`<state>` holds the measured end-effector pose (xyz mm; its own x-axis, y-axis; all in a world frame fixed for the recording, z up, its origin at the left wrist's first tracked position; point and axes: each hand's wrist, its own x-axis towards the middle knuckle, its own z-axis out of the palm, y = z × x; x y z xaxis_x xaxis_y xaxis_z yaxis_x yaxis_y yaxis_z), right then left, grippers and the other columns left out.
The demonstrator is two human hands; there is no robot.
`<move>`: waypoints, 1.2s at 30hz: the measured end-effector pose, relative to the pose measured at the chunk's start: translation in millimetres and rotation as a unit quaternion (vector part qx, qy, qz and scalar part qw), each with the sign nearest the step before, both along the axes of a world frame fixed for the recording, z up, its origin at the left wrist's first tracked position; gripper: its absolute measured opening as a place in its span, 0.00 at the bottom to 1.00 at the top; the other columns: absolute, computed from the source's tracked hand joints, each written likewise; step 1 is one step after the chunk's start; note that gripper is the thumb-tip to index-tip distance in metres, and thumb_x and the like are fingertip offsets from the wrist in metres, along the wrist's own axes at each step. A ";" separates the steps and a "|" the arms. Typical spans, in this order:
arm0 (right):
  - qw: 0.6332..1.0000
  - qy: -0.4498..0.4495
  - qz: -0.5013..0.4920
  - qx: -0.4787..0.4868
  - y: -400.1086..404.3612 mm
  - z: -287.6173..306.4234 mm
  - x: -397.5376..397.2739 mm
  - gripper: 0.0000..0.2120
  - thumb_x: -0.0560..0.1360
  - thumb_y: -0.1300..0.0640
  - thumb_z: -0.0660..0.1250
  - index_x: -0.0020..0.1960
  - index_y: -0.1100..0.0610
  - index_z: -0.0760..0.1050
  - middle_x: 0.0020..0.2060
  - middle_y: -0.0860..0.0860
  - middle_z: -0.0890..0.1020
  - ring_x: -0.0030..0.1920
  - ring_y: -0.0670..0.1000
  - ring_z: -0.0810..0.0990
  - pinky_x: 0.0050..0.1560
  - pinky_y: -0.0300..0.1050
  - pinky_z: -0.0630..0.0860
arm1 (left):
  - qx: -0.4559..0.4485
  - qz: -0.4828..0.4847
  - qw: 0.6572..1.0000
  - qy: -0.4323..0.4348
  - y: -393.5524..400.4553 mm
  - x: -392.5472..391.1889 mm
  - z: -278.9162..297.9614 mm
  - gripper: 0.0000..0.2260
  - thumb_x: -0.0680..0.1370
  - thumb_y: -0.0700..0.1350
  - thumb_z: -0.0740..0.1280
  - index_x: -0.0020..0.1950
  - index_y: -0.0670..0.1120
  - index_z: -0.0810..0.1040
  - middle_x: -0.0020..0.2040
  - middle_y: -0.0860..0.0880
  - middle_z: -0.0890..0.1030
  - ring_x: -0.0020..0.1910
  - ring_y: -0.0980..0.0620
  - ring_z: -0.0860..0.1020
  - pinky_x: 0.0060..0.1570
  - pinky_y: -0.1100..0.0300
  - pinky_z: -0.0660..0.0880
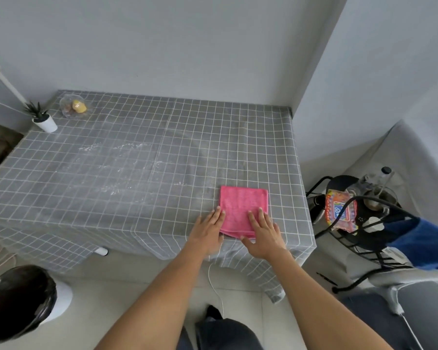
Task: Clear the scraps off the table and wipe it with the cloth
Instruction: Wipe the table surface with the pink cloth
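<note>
Wipe step is judged to be in hand: no solid scraps are seen on the table (127,173), only pale streaks and wet-looking smears across the grey checked covering, left of and beyond the cloth (242,208). The cloth, pink and folded to a near-rectangle, is laid flat near the table's near right corner, its near edge almost at the table's front edge. Its long axis is read as running front-to-back, away from the person, tilted slightly; the fold seam is seen along the near edge, so the open edges probably point toward the far wall. The left hand (209,229) is laid flat at the cloth's left edge, fingers extended and close together, tips just touching the cloth. The right hand (262,232) is pressed flat on the cloth's near right part, fingers slightly spread, thumb out toward the left hand. Nothing is pinched by either hand. Next move is judged to call for downward palm pressure and a push of the cloth leftward and forward from its present spot, into the streaked zone, with the covering kept from bunching since it hangs loose over the edges. Far left of the cloth, at the back corner, a potted plant (42,118) and a clear dish with something yellow (75,106) are seen; these would need to be skirted or lifted. A lined bin (20,301) is seen on the floor, left of and nearer than the cloth.
</note>
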<state>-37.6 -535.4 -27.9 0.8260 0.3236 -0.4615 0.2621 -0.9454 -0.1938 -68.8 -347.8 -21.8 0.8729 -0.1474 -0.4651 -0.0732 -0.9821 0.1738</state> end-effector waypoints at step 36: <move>0.995 -0.091 -0.038 -0.021 7.1 15.5 11.0 0.35 0.79 0.55 0.58 0.78 0.57 0.40 0.78 0.53 0.47 0.78 0.53 0.44 0.76 0.55 0.42 | 0.016 0.030 0.998 -0.061 -25.9 12.0 -2.4 0.35 0.81 0.46 0.59 0.77 0.40 0.38 0.78 0.42 0.40 0.78 0.46 0.46 0.73 0.39 0.47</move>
<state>-26.6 -528.2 -12.4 0.9190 0.2398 -0.3130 0.2158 -0.9703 -0.1095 -56.7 -373.7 -24.1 0.9300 -0.0790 -0.3589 -0.0319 -0.9903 0.1355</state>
